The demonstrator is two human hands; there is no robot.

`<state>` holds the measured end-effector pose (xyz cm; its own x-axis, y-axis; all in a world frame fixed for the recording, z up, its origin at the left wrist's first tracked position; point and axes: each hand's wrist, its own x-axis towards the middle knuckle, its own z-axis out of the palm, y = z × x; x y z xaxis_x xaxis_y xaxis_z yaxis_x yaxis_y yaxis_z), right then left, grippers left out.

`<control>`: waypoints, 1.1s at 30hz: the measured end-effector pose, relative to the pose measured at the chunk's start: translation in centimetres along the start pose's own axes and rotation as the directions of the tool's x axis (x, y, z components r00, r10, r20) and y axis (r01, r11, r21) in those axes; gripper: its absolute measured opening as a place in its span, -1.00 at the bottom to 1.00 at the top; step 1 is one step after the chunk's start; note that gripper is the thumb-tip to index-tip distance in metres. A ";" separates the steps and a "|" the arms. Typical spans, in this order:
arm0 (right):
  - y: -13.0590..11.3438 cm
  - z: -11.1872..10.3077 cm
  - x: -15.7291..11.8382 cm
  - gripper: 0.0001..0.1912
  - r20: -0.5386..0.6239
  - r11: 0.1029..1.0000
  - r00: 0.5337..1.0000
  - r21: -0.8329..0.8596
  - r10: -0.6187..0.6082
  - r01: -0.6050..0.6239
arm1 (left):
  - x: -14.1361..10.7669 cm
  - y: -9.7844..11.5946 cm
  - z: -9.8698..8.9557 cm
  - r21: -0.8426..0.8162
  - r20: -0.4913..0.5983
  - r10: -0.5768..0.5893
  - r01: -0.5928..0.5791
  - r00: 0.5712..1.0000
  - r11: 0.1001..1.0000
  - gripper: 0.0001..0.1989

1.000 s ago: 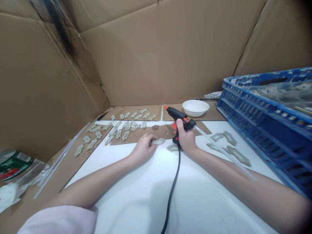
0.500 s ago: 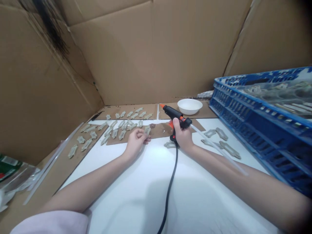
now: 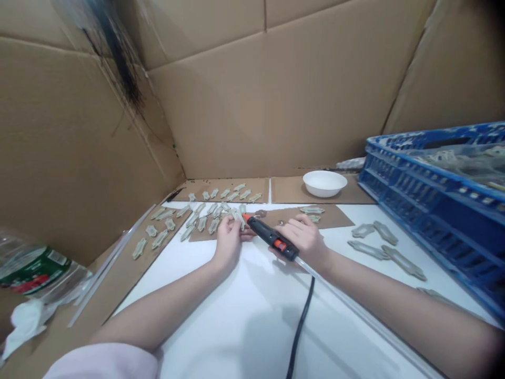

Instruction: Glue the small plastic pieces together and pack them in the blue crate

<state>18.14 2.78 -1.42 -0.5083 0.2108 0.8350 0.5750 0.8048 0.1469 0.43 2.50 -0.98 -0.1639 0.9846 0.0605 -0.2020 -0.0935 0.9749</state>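
My right hand is wrapped round a black and orange hot glue gun, which lies tilted with its nozzle pointing left. A clear glue stick runs out of its back end, and a black cord hangs down from it. Between the fingers of my left hand is a small grey-green frame-shaped piece. The orange nozzle tip is right at this piece; whether they touch I cannot tell. Similar flat pieces lie on the cardboard just left of my left hand.
A white bowl stands at the back on cardboard. At the right is a blue plastic crate, with several larger grey pieces beside it. To the left lie clear glue sticks and a plastic bottle with a green label.
The glue gun has swung from upright and apart to lying low, its nozzle now at the piece in my left hand. The view has shifted, so the scene sits further right.
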 end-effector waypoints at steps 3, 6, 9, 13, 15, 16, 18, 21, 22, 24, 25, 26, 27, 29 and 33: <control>0.1 0.1 -0.1 -0.76 0.081 0.999 0.996 -0.015 -0.045 0.046 | -0.5 0.0 -0.2 0.045 0.015 -0.020 0.019 1.000 0.999 -0.72; 0.1 0.0 0.0 -0.76 0.117 0.996 0.990 -0.024 -0.077 0.081 | -0.8 0.0 -0.3 0.080 0.056 0.007 -0.011 0.998 0.997 -0.72; 0.1 -0.1 0.1 -0.74 0.130 0.996 0.989 -0.036 -0.076 0.081 | -0.9 -0.2 -0.4 0.108 0.107 0.041 -0.052 0.993 0.993 -0.73; 0.3 0.1 0.0 -0.72 0.140 0.998 0.989 -0.032 -0.055 0.061 | -0.8 -0.3 -0.4 0.139 0.125 0.049 -0.067 0.991 0.988 -0.75; 0.4 0.1 -0.1 -0.73 0.143 0.998 0.988 -0.027 -0.049 0.054 | -0.9 -0.3 -0.4 0.158 0.121 0.054 -0.073 0.991 0.985 -0.75; 0.4 0.1 -0.1 -0.74 0.145 0.998 0.988 -0.026 -0.045 0.049 | -0.9 -0.3 -0.4 0.167 0.123 0.059 -0.079 0.991 0.983 -0.75; 0.4 0.2 -0.2 -0.76 0.149 0.999 0.988 -0.026 -0.031 0.035 | -1.0 -0.2 -0.3 0.186 0.140 0.067 -0.093 0.988 0.978 -0.74; 0.4 0.2 -0.1 -0.80 0.153 0.999 0.988 -0.033 -0.009 0.014 | -1.1 0.0 -0.3 0.212 0.173 0.074 -0.111 0.982 0.971 -0.75; 0.4 0.2 0.0 -0.81 0.154 0.999 0.988 -0.036 -0.007 0.013 | -1.1 0.0 -0.3 0.217 0.176 0.075 -0.113 0.982 0.970 -0.75; 0.3 0.3 0.1 -0.81 0.160 0.999 0.987 -0.039 -0.013 0.020 | -1.1 0.1 -0.4 0.214 0.172 0.075 -0.112 0.982 0.970 -0.76; 0.3 0.3 0.1 -0.81 0.163 0.999 0.986 -0.041 -0.016 0.023 | -1.1 0.1 -0.3 0.208 0.171 0.075 -0.110 0.982 0.972 -0.77; 0.3 0.2 0.1 -0.80 0.168 0.999 0.986 -0.043 -0.016 0.024 | -1.1 0.1 -0.3 0.201 0.172 0.074 -0.109 0.982 0.973 -0.78; 0.3 0.2 0.2 -0.79 0.172 0.999 0.985 -0.045 -0.015 0.023 | -1.2 0.2 -0.3 0.196 0.175 0.074 -0.108 0.982 0.975 -0.80; 0.3 0.2 0.2 -0.79 0.178 0.999 0.984 -0.045 -0.013 0.021 | -1.2 0.2 -0.3 0.191 0.182 0.076 -0.111 0.980 0.975 -0.83; 0.3 0.1 0.3 -0.81 0.187 0.999 0.982 -0.035 -0.026 0.033 | -1.3 0.3 -0.3 0.213 0.165 0.086 -0.120 0.983 0.970 -0.87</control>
<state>18.09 3.13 -1.18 -0.6338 0.2897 0.7172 0.5798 0.7917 0.1926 0.28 1.19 -0.79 -0.0195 0.9838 0.1783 0.0292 -0.1777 0.9836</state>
